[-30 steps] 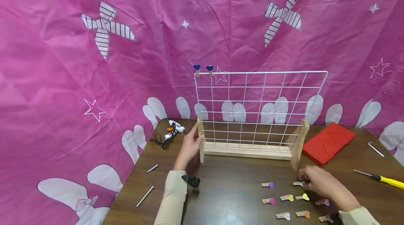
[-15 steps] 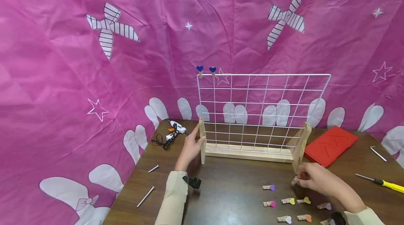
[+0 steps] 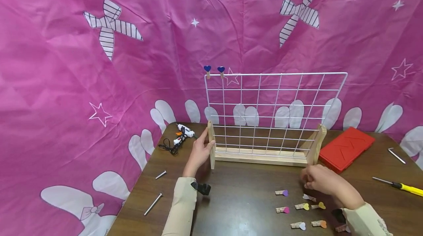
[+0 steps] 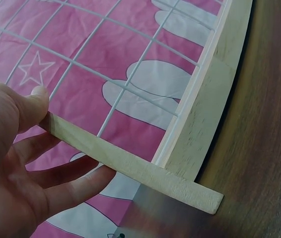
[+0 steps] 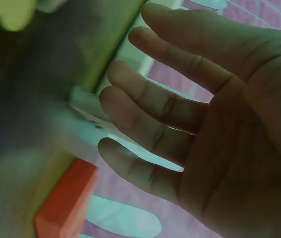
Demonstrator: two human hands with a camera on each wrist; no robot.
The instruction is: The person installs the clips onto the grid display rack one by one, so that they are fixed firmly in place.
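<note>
My left hand grips the left wooden upright of a stand, thumb on one side and fingers on the other. That stand holds a white wire grid, with two blue-heart clothespins clipped at its top left corner. My right hand hovers by the foot of the right upright. In the right wrist view its fingers are loosely bent and hold nothing. Just below it on the table lies a white-heart clothespin, heart end to the left.
Several heart clothespins lie in front, among them purple, pink and orange. A red case, hex key and yellow screwdriver are at right. A glue gun and two bolts are at left.
My right hand pinched a clothespin, lifted and turned it, and let go. It now lies with its heart facing left. My left hand keeps its hold on the upright.
</note>
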